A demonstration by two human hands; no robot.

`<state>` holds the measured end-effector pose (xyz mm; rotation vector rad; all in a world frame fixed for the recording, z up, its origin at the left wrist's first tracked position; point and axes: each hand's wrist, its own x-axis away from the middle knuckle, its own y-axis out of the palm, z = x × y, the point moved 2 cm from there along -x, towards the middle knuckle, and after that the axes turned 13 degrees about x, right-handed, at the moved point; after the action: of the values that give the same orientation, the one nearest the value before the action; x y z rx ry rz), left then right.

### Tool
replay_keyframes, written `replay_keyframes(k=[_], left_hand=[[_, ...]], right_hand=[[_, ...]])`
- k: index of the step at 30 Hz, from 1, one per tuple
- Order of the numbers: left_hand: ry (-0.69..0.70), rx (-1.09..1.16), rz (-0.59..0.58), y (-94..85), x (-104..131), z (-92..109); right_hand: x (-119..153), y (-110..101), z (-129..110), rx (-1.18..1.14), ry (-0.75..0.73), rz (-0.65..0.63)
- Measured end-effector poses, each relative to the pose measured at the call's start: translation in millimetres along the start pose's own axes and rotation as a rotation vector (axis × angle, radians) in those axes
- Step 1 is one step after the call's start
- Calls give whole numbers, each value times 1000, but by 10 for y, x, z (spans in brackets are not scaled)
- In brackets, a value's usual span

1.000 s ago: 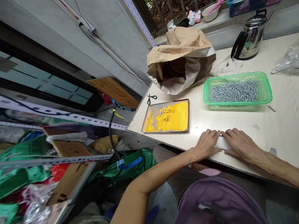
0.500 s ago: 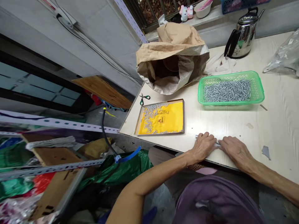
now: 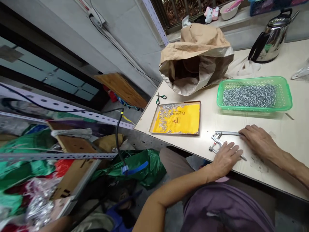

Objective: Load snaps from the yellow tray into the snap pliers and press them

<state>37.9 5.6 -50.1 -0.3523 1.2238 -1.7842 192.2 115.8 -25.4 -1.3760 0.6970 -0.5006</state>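
A metal plier-like tool (image 3: pixel 220 139) with two long handles lies on the pale table (image 3: pixel 212 120) near its front edge. My left hand (image 3: pixel 225 158) rests on the lower handle, fingers spread over it. Above it, my right hand (image 3: pixel 258 140) lies flat with its fingertips on the end of the upper handle. The tool's jaws point left and show uncovered. A green basket (image 3: pixel 287 96) full of small silver metal pieces stands beyond my right hand. A shallow brown tray (image 3: pixel 199 119) with a yellow sheet and scattered silver pieces lies left of the tool.
A crumpled open brown paper sack (image 3: pixel 196 58) stands at the back, green-handled scissors (image 3: pixel 160 97) beside it. A steel kettle (image 3: pixel 271 37) sits far right by the window sill. Left of the table, perforated metal rails (image 3: pixel 60 112), cardboard and green bags crowd the floor.
The tool was hidden under both hands; now it shows, handles spread apart. My left hand has slid toward the table's front edge, my right hand has moved up and right.
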Motion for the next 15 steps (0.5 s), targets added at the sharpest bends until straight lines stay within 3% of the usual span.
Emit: replay_keyframes(k=[3,6,11,15], left_hand=[[-23,31,-7,-4,-15,29],[-37,48,1,-26,-34,19],[-52,20,-158,147,-26,19],[-181,-57,-232,270,-47,-49]], right_hand=[[-154,-34,6,75,48,-19],[-309,-151,-154,87,34,-32],[-445,-167,-780,-130,-365,-56],[-555,80,-1050,-133,-448,17]])
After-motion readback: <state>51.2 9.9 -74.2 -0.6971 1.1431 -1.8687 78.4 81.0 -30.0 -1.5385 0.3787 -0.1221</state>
